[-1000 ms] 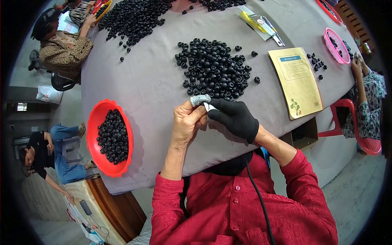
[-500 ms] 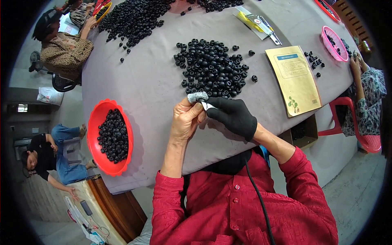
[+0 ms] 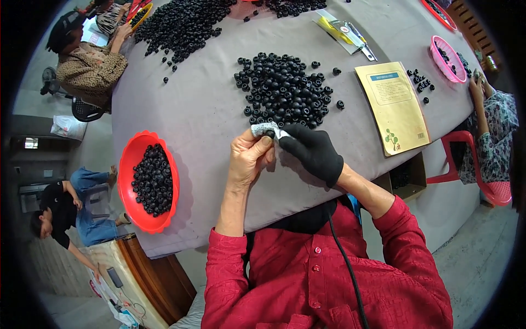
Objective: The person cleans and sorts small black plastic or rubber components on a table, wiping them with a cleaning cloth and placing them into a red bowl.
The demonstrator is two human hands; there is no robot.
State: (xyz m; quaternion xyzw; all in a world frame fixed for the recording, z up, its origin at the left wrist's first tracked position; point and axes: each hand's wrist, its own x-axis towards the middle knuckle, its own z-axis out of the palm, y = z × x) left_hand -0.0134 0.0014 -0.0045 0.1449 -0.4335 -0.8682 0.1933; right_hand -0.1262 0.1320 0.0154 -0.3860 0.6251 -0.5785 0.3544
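My left hand point(image 3: 246, 159), bare but for a silvery-grey wrap point(image 3: 262, 129) on its index finger, pinches a small round black part point(image 3: 269, 134). My right hand point(image 3: 318, 156) wears a black glove. Its thumb and fingers close on a small white piece point(image 3: 280, 134) that touches the wrapped finger and the black part; its kind I cannot make out. Just beyond both hands lies a heap of the same round black parts point(image 3: 285, 90), several with hollow ends. Left of my hands, a red scalloped basket point(image 3: 126, 181) holds more of them.
A yellow booklet point(image 3: 392, 109) lies right of the heap, with a clear packet of tools point(image 3: 345, 33) beyond it. A pink basket point(image 3: 449, 63) stands at far right near another person's hands. A larger black heap point(image 3: 181, 27) fills the far left. People sit around the table.
My gloved right hand has shifted and the white piece now lies up against the wrapped finger. The black part in my left pinch shows more plainly. The view has moved slightly.
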